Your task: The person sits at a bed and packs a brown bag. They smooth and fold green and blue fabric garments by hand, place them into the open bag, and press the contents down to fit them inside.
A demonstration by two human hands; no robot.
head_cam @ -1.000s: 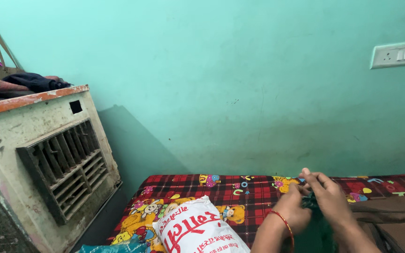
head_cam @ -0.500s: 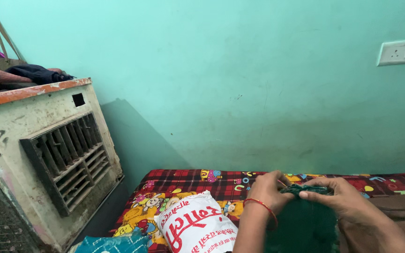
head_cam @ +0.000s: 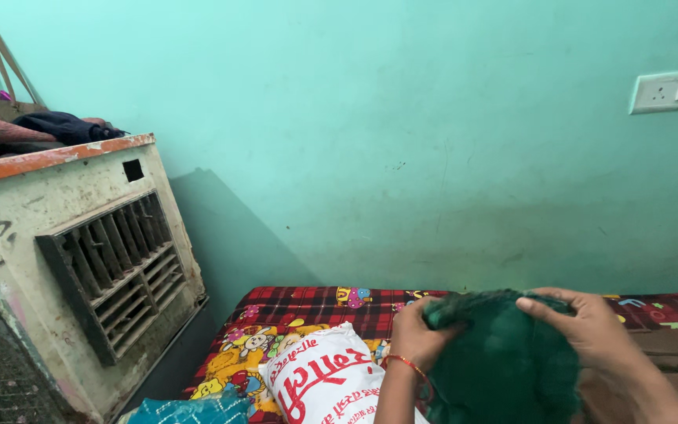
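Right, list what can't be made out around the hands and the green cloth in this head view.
- Left hand: fingertips buried in the dark green cloth.
- Right hand: palm side hidden behind the cloth.
- Cloth: lower part cut off by the bottom edge, so its full shape is unclear.
- White printed bag: bottom cut off by the same edge; contents hidden.

far: teal wall (head_cam: 402,141) close behind the bed (head_cam: 308,302) — little room there
left: white sack (head_cam: 327,381) beside the left hand (head_cam: 413,338); metal cooler (head_cam: 80,259) further left
right: bedspread open — brown fabric (head_cam: 668,353)
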